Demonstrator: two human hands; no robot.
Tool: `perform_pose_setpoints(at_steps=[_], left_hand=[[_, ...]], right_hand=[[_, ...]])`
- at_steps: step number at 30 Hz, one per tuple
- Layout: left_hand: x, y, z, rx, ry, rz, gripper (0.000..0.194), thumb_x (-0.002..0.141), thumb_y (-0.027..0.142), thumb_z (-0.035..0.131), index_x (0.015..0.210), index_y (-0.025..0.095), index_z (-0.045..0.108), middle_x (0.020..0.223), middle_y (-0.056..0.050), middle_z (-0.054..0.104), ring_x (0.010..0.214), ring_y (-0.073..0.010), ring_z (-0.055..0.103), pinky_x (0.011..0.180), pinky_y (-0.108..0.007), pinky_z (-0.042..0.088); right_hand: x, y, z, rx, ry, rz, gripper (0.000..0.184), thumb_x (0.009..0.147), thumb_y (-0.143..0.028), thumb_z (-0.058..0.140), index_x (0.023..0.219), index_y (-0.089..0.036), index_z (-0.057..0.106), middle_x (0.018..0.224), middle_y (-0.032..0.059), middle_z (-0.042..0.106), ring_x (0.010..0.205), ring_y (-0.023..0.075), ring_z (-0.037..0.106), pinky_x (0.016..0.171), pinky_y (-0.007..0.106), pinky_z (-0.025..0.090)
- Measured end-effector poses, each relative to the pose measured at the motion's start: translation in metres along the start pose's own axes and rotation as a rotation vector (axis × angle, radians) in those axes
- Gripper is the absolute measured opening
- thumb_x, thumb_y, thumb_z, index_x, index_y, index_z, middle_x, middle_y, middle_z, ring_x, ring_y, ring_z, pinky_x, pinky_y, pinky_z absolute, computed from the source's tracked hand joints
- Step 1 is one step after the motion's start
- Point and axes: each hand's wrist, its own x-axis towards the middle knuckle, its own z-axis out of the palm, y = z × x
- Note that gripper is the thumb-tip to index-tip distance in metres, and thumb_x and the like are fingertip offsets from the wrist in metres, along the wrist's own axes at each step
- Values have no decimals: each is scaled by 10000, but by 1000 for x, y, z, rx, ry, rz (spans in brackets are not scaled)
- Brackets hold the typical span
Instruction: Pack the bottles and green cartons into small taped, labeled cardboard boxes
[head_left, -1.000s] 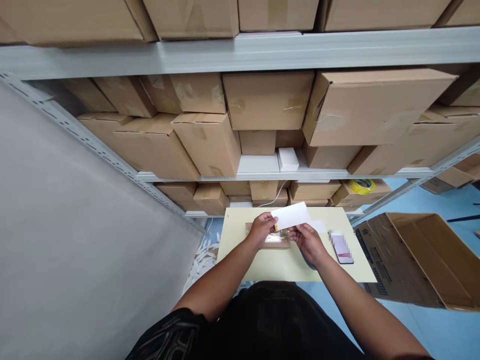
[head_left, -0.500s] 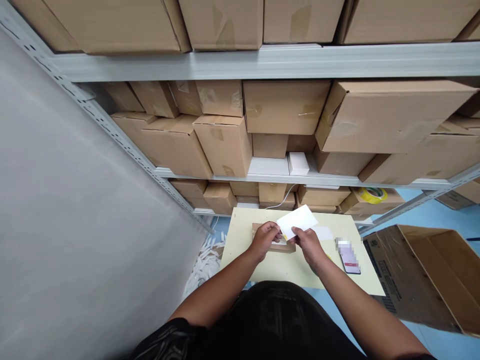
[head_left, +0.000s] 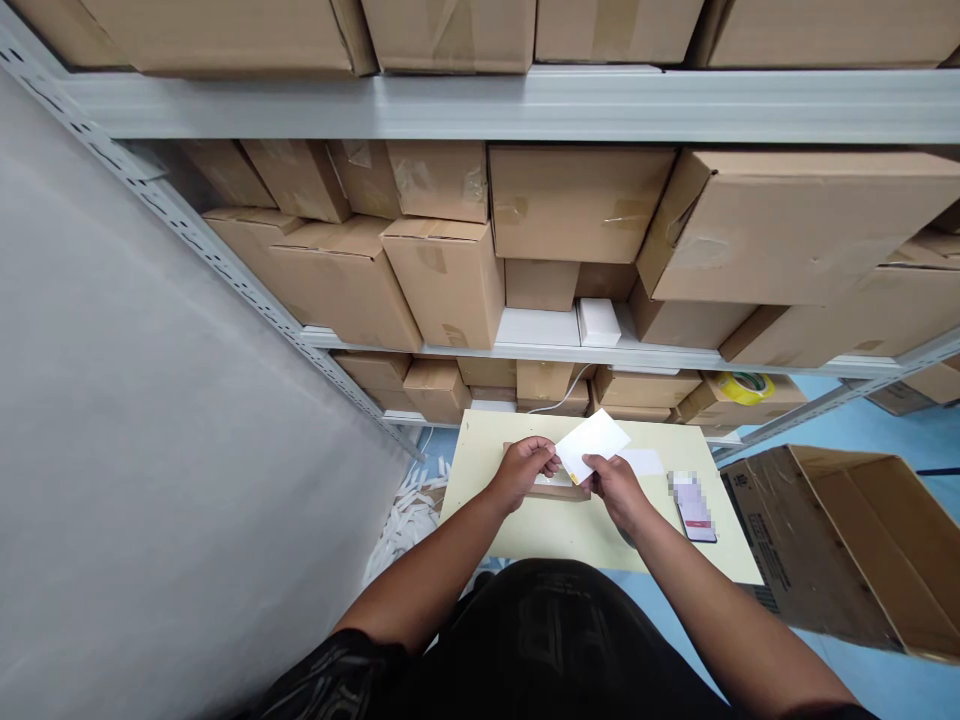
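Observation:
A white card-like sheet (head_left: 594,445) with a small yellow patch at its lower corner is held tilted above the table. My right hand (head_left: 613,484) pinches its lower right edge between thumb and fingers. At the sheet's left corner, the fingertips of my left hand (head_left: 529,468) are closed together on the edge. Beneath both hands lies a small flat cardboard box (head_left: 559,492) with a white area on top, mostly covered by the hands. Another white paper (head_left: 643,461) rests on the cream table (head_left: 480,520) just right of the held sheet.
A phone (head_left: 695,508) lies at the table's right side. Shelves (head_left: 465,105) packed with cardboard boxes rise behind the table, with yellow tape (head_left: 745,387) on a lower box. A large open carton (head_left: 840,540) stands on the right; white strips (head_left: 405,525) are heaped at left.
The sheet has turned slightly and shifted a little left, its yellow corner moving right. Both hands keep nearly the same place. The head view has tilted slightly.

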Motion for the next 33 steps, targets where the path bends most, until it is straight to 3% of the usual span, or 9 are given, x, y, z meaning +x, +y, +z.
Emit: perform_pose_setpoints(at_steps=[9,12,14,15,16,18,21,26,33], left_hand=[[7,1,1,38,-20,26,494,771,620,807,840,147,684,779,-54,696,681,-139,606,696,-292,496],[10,1,0,52,17,19,489,774,622,798,839,153,676,770,-50,693,674,-140,603,693,-294,494],[12,0,0,65,25,7,492,764,624,801,836,154,675,768,-51,693,670,-141,601,685,-294,489],[12,-1,-1,70,21,-1,497,755,625,806,833,153,676,763,-52,692,667,-141,599,678,-293,486],[13,-3,-1,74,12,-9,502,746,626,812,832,150,678,756,-52,691,663,-141,596,671,-292,482],[14,-5,0,70,-3,-23,507,732,623,823,834,147,680,743,-51,686,654,-141,591,659,-293,478],[14,-7,3,59,-28,-25,490,743,608,817,836,146,684,721,-38,669,640,-137,579,649,-293,470],[13,-8,3,76,-51,-25,457,772,589,795,831,150,683,692,-19,635,632,-138,571,642,-290,464],[11,-16,-6,91,-27,-45,440,777,575,791,819,149,689,701,-24,653,644,-142,586,649,-289,473]], right_hand=[[6,7,-1,77,-59,113,270,767,-394,748,912,-184,657,711,29,686,536,152,583,526,284,489],[7,7,-9,-89,167,-11,348,765,-464,768,969,-232,610,807,10,671,626,170,617,575,296,506],[6,3,-15,-258,382,-226,378,754,-470,782,1006,-251,604,884,3,655,707,177,620,648,309,523],[4,0,-16,-339,424,-334,358,761,-459,775,1006,-253,617,912,7,652,745,182,619,697,320,530],[3,-3,-15,-411,405,-423,316,775,-448,761,988,-249,638,928,15,654,778,188,618,745,331,532],[1,-8,-9,-506,240,-521,230,810,-438,726,919,-240,681,927,32,674,812,200,621,792,345,524],[2,-11,9,-514,30,-465,213,820,-438,709,868,-230,725,863,31,708,774,197,624,745,330,505],[6,-5,26,-434,-28,-300,229,820,-439,704,836,-214,740,758,12,719,705,174,608,680,290,464],[5,-2,27,-470,-53,-279,201,817,-406,699,810,-220,776,787,17,761,717,183,643,689,284,477]])
